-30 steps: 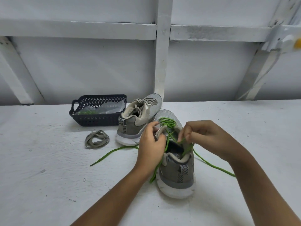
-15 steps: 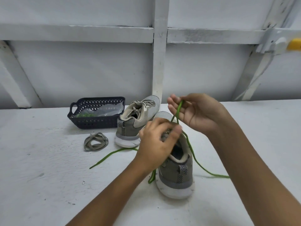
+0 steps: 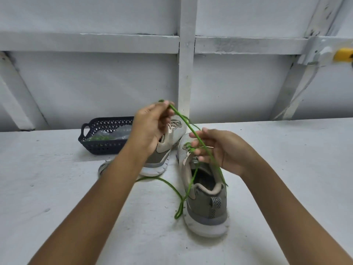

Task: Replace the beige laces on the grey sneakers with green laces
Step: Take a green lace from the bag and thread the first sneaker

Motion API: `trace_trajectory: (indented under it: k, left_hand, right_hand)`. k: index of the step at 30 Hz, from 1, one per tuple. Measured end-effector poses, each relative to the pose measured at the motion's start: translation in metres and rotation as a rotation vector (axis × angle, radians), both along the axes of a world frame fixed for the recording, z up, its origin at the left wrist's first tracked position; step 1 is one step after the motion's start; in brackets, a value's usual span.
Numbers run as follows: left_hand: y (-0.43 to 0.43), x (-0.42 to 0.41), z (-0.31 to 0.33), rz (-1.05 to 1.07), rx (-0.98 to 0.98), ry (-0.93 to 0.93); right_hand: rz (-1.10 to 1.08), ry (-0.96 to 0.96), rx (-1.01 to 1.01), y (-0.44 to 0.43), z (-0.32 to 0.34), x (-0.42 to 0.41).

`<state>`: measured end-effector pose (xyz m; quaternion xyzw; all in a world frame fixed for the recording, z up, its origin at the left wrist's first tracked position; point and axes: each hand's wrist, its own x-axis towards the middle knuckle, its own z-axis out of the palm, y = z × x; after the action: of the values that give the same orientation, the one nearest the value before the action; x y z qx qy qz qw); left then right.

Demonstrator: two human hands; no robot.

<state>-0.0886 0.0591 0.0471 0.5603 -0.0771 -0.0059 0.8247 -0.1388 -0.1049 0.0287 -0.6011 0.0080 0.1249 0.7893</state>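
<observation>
Green lace (image 3: 186,123) slants up-left, pinched by left hand (image 3: 150,129) and right hand (image 3: 223,150), above sneaker (image 3: 206,199) pointing toe-away.

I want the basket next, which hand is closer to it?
Left. The left hand, pinching the green lace, is just right of the basket; the right hand is farther right, over the near sneaker.

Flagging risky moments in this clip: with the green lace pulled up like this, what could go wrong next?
1. The left hand and right hand both hold the green lace taut, and neither holds the near sneaker, so a harder pull may tip or drag it.
2. The lace's other strand lies loose on the table; pulling this side further could leave the two ends uneven.
</observation>
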Motion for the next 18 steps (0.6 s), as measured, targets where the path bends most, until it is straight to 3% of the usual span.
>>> trace_trajectory:
  k: [5,10,13,18]
  left_hand:
    - [0.016,0.025,-0.002,0.126,-0.058,0.102]
    - [-0.002,0.003,-0.032,-0.155,0.269,0.068]
    - [-0.012,-0.005,-0.038,-0.209,0.228,0.061]
    - [-0.008,0.010,-0.031,-0.071,0.092,0.111]
  right_hand:
    - [0.019,-0.113,-0.169,-0.001,-0.008,-0.007]
    - [-0.078,-0.113,-0.151,0.004,-0.007,0.000]
    - [-0.095,-0.093,-0.142,0.006,-0.009,0.003]
    - [-0.025,-0.060,-0.141,-0.005,-0.012,0.000]
